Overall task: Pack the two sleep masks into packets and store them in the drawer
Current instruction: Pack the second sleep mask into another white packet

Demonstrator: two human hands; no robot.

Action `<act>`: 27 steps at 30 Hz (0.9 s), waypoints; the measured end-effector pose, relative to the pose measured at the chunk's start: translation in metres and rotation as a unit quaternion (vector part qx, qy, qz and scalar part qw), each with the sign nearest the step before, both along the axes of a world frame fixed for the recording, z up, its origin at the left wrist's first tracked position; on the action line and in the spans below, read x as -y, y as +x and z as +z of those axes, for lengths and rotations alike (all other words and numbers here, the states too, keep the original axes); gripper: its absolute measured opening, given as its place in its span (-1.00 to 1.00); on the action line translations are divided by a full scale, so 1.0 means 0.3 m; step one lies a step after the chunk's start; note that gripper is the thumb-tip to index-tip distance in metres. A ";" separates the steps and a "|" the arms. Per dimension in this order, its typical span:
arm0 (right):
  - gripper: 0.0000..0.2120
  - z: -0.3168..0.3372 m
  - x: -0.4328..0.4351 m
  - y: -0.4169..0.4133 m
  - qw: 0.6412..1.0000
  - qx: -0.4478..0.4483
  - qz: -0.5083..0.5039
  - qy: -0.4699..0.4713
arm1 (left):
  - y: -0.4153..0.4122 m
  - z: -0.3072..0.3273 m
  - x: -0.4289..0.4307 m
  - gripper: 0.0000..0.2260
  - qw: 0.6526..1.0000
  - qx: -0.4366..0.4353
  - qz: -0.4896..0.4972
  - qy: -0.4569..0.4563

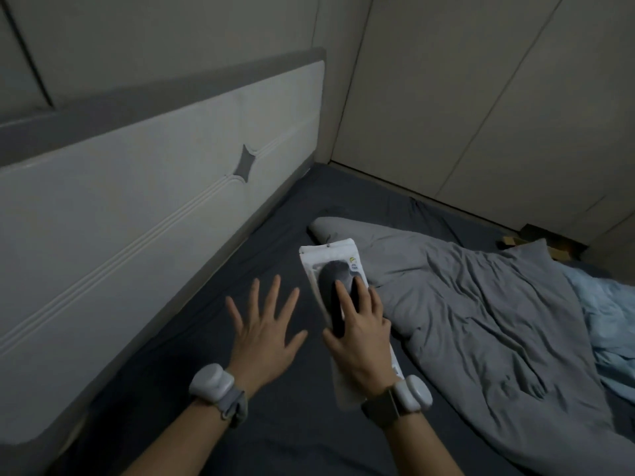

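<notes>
Beside the grey duvet (481,304), right hand (357,345) grips the packet (326,252) (mask (330,280) inside); left hand (264,334), fingers (274,293) splayed.

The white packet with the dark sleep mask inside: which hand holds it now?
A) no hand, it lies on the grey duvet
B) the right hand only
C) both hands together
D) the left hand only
B: the right hand grips the white packet, its fingers across the dark sleep mask, while the left hand is spread open, apart from it.
</notes>
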State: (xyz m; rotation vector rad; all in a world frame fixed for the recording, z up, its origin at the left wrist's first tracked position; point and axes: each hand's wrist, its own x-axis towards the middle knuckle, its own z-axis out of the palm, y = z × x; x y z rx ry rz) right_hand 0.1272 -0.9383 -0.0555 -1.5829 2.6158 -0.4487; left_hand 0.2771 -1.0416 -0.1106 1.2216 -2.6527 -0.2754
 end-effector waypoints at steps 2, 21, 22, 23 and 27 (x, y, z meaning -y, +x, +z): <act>-0.21 -0.004 0.007 0.010 1.000 0.007 0.021 0.008 | 0.045 -0.011 -0.024 -0.32 0.999 0.024 0.031 -0.002; -0.23 -0.100 -0.191 0.180 0.964 0.056 0.258 0.025 | 0.453 -0.094 -0.646 -0.27 0.938 0.082 0.327 0.083; -0.22 -0.098 -0.200 0.220 0.959 0.058 0.277 0.025 | 0.495 -0.093 -0.684 -0.26 0.930 0.083 0.346 0.087; -0.22 -0.095 -0.206 0.259 0.953 0.058 0.297 0.024 | 0.534 -0.087 -0.719 -0.26 0.923 0.083 0.364 0.091; -0.20 -0.082 -0.230 0.411 0.931 0.058 0.359 0.032 | 0.670 -0.069 -0.830 -0.32 0.903 0.071 0.413 0.100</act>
